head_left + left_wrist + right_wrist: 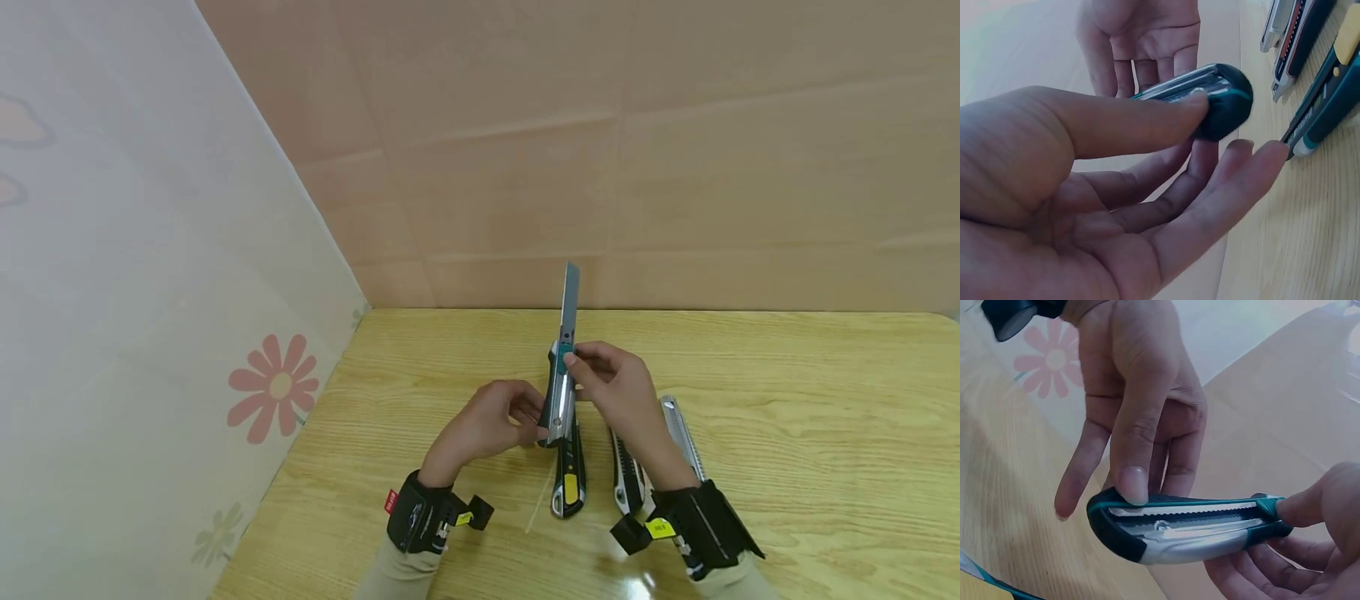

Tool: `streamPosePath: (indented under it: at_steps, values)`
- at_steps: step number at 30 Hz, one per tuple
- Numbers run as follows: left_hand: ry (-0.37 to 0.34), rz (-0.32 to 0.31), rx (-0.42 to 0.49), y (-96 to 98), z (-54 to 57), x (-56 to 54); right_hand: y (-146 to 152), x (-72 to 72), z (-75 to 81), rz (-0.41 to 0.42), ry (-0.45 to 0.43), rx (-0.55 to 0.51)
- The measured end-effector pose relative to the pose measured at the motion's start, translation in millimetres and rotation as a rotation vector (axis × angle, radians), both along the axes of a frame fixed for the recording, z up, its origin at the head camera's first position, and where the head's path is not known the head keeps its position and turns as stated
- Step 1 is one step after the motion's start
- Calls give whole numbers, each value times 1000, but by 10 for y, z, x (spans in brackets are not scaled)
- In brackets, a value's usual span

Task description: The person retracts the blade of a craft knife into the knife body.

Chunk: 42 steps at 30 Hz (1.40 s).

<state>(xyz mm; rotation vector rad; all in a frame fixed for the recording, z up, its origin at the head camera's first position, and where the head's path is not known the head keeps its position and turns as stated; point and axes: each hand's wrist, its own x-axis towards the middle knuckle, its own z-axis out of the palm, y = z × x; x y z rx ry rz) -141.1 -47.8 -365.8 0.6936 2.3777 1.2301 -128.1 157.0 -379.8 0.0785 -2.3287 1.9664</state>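
A box cutter (558,408) with a silver, black and green handle is held up between both hands, its long blade (570,300) pointing up and away in the head view. My left hand (487,421) pinches the black butt end (1225,106) between thumb and fingers. At the blade end, my right hand (622,396) grips the handle, its thumb on the green slider (1267,507). The blade lies hidden behind the right hand in the right wrist view. Below the held cutter, a black and yellow box cutter (570,479) rests on the table, partly covered.
Two more cutters lie by the right forearm on the wooden table (817,433): a black and silver one (627,477) and a silver one (681,429). A thin pale strip (538,504) is left of the yellow-marked cutter. Cloth backdrops (487,200) stand behind and left.
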Motion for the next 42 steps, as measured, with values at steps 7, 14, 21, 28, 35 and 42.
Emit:
streamPosePath:
  at_steps: [7, 14, 21, 28, 35, 42]
  values:
    - [-27, -2, 55, 11, -10, 13, 28, -5, 34, -11, -27, -70]
    - [-3, -5, 48, 20, -11, 10, 25, 10, 68, -9, -65, -107]
    - [-31, 1, 21, 50, -12, 15, 42, 2, 46, -20, -84, -128]
    - [-45, -4, 6, 77, -6, 26, 23, -36, 12, -33, -76, -54]
    - [-35, -15, 7, 98, -25, 35, 11, -3, 33, -52, -37, -13]
    - [-36, -17, -19, 116, -17, 41, -11, 29, 62, -76, -21, 37]
